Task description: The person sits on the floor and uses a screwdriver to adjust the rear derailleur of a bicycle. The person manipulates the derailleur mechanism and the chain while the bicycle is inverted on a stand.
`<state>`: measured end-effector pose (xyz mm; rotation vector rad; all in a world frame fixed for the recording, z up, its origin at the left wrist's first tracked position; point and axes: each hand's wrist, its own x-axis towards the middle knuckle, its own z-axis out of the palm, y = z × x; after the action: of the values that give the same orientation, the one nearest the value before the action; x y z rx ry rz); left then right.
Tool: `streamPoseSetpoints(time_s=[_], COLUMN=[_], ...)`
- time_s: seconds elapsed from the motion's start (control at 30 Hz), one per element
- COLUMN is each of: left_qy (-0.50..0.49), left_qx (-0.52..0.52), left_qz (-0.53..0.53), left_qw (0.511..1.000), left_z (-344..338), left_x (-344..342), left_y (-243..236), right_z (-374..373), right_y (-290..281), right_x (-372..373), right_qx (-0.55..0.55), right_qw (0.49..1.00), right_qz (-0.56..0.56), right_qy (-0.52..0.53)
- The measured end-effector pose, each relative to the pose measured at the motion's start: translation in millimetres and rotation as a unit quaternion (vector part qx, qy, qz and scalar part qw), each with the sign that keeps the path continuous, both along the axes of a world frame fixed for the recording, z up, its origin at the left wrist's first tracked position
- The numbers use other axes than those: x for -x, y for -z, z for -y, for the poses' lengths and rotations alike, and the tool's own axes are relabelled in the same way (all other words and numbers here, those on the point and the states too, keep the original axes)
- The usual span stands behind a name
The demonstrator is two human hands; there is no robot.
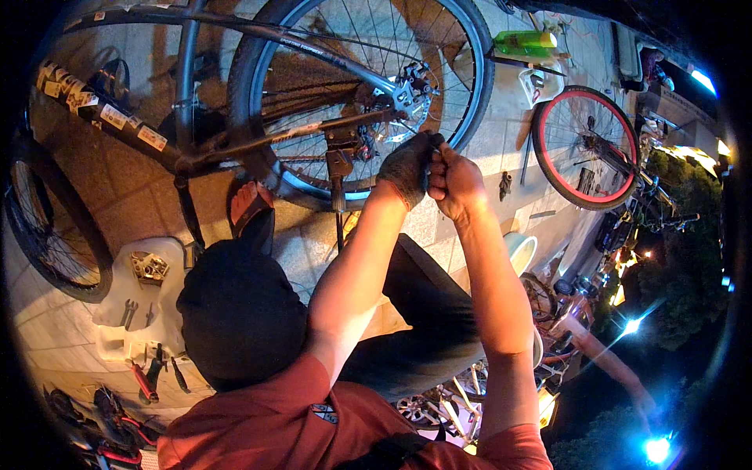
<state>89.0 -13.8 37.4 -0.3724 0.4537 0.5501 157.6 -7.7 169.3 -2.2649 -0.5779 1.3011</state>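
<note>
My left hand [409, 164], in a dark glove, has its fingers closed just below the wheel hub of a dark bicycle. My bare right hand [456, 185] meets it from the right, with thumb and fingers pinched together. What sits between the fingertips is too small and hidden to make out. Directly above are the disc brake rotor [427, 98] and the grey frame end [406, 99]. The spoked wheel [239, 102] stands upright behind both hands. Left of them a black stand [338, 163] reaches the frame near the hub.
At the left a white plastic tray [164, 301] holds wrenches and small metal parts; red-handled pliers [145, 381] lie beside it. A green bottle [523, 41] lies at the top right. Farther right is a bicycle wheel with a red rim [540, 129]. My bent knee [243, 313] is at lower left.
</note>
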Motion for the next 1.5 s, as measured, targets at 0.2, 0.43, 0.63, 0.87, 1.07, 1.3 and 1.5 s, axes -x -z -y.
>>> streamPoseSetpoints(time_s=[0.2, 0.43, 0.63, 0.87, 1.07, 1.3, 1.5], left_qy=[-0.060, -0.036, -0.025, -0.024, 0.062, -0.068, -0.033], left_qx=[0.010, 0.023, 0.069, 0.053, 0.029, -0.137, 0.019], left_qz=[-0.064, -0.117, -0.138, -0.128, -0.190, -0.084, -0.091], left_qw=[0.996, 0.992, 0.988, 0.990, 0.979, 0.985, 0.995], left_z=[-7, -9, -6, -8, -12, -2, -5], left_x=[8, 5, -4, 3, 7, 8, 10], left_y=[-19, -21, -13, -16, -24, -14, -13], right_z=[-6, 5, 3, 5, -3, -2, 10], right_y=[-12, -38, -11, -20, -10, -16, 1], right_x=[-7, 7, -1, 9, -7, -2, 13], right_qx=[-0.197, -0.061, 0.001, 0.040, -0.027, 0.054, 0.027], right_qw=[0.733, 0.765, 0.882, 0.888, 0.986, 0.954, 0.924], right_qz=[0.417, 0.453, 0.327, 0.303, 0.114, 0.180, 0.275], right_qy=[-0.500, -0.454, -0.339, -0.342, -0.121, -0.235, -0.265])
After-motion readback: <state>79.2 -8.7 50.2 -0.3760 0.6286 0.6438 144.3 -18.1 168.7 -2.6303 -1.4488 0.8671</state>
